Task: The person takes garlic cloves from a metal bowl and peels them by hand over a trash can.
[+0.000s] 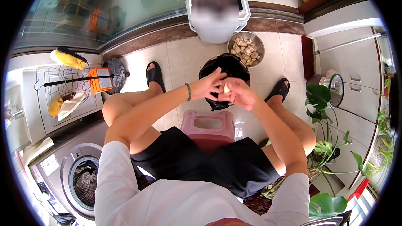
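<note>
My right hand (239, 93) is closed with a pale garlic clove (226, 88) between thumb and fingers. Beside it, my left hand (208, 85) has its fingers stretched apart, the tips close to or touching the right fingers; nothing shows in it. Both hands are above a bin lined with a black plastic bag (228, 63), which they partly cover. Past the bin, a metal bowl (261, 47) holds several garlic bulbs (246, 51).
A pink plastic stool (207, 122) stands between my knees. Behind the bin is a white and grey container (214, 25) with a blurred top. A washing machine (83, 180) and a wire rack (67, 81) are at left; leafy plants (322, 146) and white cabinets (349, 65) at right.
</note>
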